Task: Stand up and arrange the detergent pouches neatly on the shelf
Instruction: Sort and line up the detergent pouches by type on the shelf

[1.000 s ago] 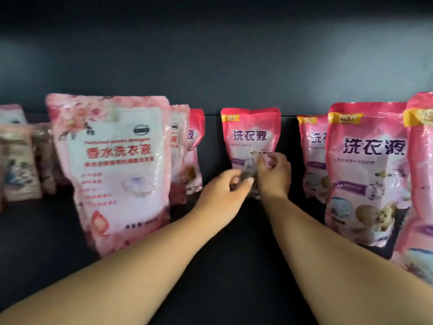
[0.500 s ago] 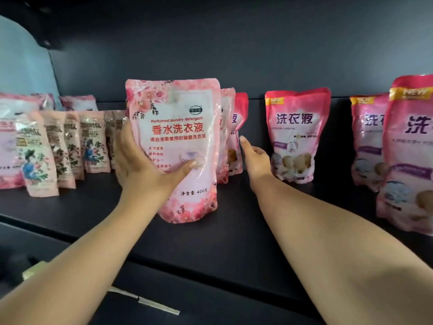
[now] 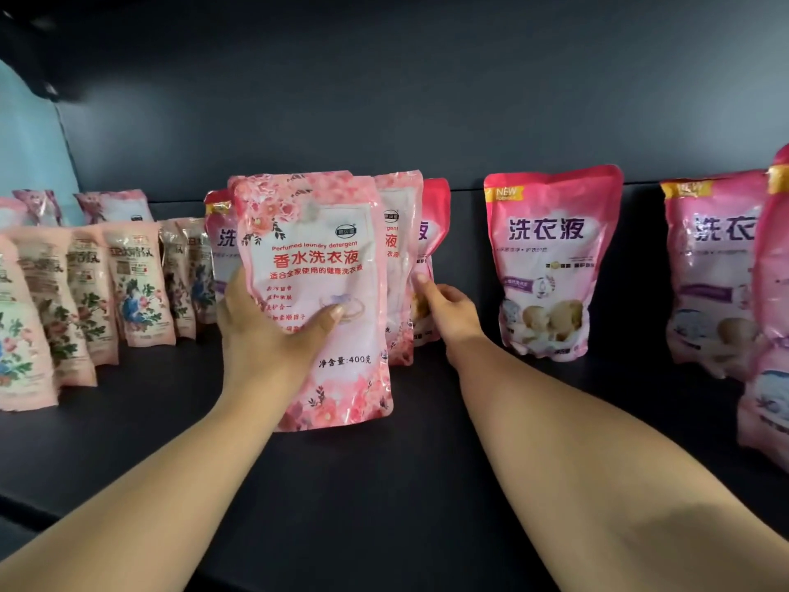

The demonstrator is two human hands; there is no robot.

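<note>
A dark shelf (image 3: 384, 484) runs across the view under a dark back wall (image 3: 384, 100), with a pale blue panel (image 3: 30, 155) at the far left; nearest, two bare forearms reach in from the lower corners; the left hand (image 3: 264, 331) holds a pale pink floral pouch (image 3: 316, 292) (printed "Perfumed laundry detergent"), thumb (image 3: 328, 316) pressed across its front and the fingers wrapped behind its left edge, so the grip is firm on that pouch; the pouch stands upright, whether its base touches the shelf cannot be told; the right hand (image 3: 448, 305) lies just to its right, fingers (image 3: 422, 284) loosely extended and touching the side of a deeper pink pouch (image 3: 431, 258) that stands behind, holding nothing; between those two stands a second floral pouch (image 3: 399, 267), close against the front one; a further bright pink pouch (image 3: 217, 245) peeks out behind the held one's left edge; to the right, apart from the group, a bright pink pouch marked "NEW" (image 3: 550, 258) stands upright alone; further right more pink pouches (image 3: 717, 267) crowd toward the frame edge; to the left, a row of peach pouches with flower prints (image 3: 85, 292) stands side by side, some leaning; behind them, against the wall, lie two more pinkish pouches (image 3: 113, 207).
</note>
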